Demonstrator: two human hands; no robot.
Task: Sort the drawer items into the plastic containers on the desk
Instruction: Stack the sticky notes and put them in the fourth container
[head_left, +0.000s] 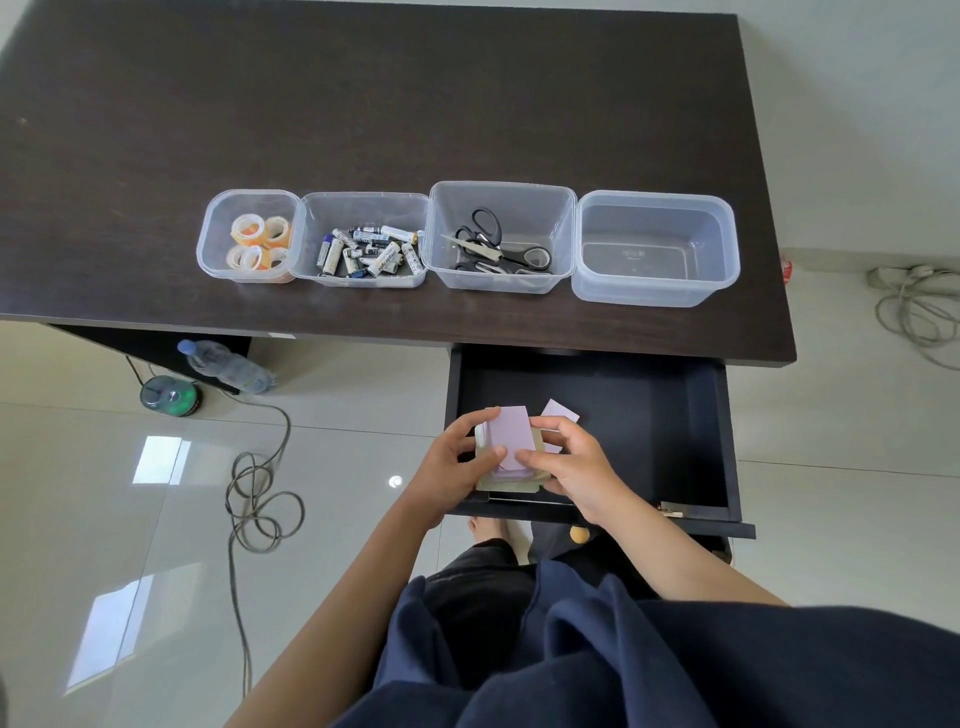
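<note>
Both hands, left hand (451, 467), right hand (576, 467), gripping paper stack (508, 441) over drawer (649, 410) front edge

1. The batteries (370, 252) in the second plastic container carry dark print on their white casings, but the letters are too small and blurred to read.
2. The floor of the empty container (655, 249) at the right end of the surface shows a faint moulded mark, not legible.
3. The water bottle (224, 365) on the floor has a label whose wording cannot be made out.
</note>
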